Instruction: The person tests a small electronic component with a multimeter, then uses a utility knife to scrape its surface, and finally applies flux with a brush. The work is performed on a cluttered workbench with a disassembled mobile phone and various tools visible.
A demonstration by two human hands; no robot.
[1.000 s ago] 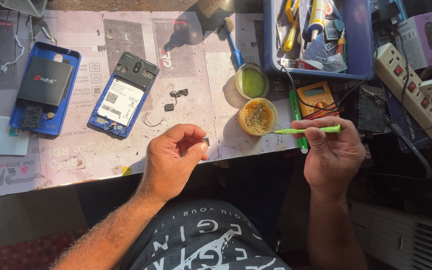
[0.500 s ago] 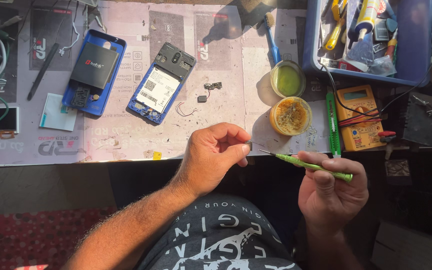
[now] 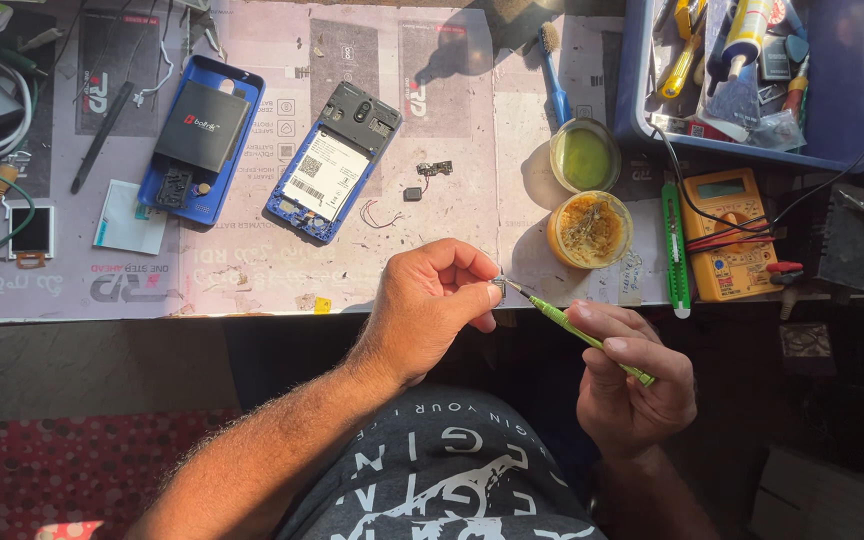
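Note:
My left hand [image 3: 432, 305] pinches a tiny metal part [image 3: 499, 287] between thumb and forefinger, just off the front edge of the work mat [image 3: 252, 260]. My right hand [image 3: 632, 385] grips a thin green tweezer-like tool [image 3: 577, 330], and its pointed tip touches the small part. Both hands hover over my lap, in front of the bench. On the mat lie two opened blue phones: one [image 3: 335, 165] showing its white-labelled inside, the other [image 3: 202, 140] with a black battery on it. A small loose circuit piece [image 3: 434, 169] with thin wires lies between the phones and the jars.
Two round tins, one greenish [image 3: 584, 155] and one with yellow paste [image 3: 589, 230], stand at the mat's right. A yellow multimeter [image 3: 727, 235], a green knife [image 3: 674, 245], a blue brush [image 3: 555, 75] and a blue tray of tools [image 3: 852, 110] lie right. Cables and a small screen [image 3: 30, 230] lie left.
The view has shifted so the bench sits further right. My right hand has swung the green tool's tip up to the part held in my left hand.

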